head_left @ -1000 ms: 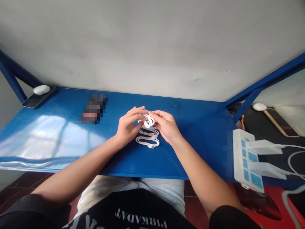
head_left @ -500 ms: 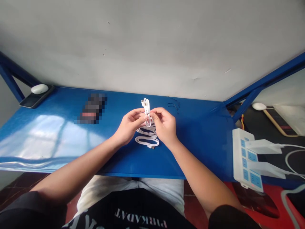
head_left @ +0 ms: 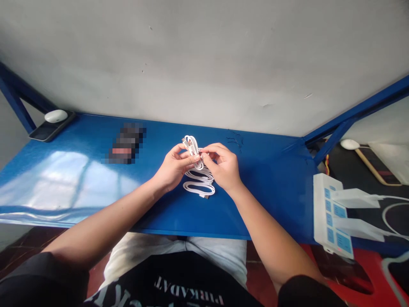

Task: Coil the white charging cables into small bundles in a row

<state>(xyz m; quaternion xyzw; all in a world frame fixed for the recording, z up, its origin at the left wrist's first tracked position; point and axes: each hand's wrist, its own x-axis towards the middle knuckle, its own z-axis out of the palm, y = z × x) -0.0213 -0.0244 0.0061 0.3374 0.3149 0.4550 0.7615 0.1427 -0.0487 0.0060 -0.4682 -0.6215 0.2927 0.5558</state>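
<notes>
Driving this remotely, I'd go snug but gentle with the left hand (head_left: 173, 169) pinching the white cable coil (head_left: 192, 147) over the bench (head_left: 271, 196), right hand (head_left: 225, 169) close beside it, its grip unclear to me.

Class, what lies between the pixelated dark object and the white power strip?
In the head view: left hand, held white cable, coiled cables on the table, right hand.

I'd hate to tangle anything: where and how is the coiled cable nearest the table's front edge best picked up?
Probably pinch the coiled cable by its rounded left end, from the front-left: it lies flat, plug at the right, other coils close behind.
</notes>
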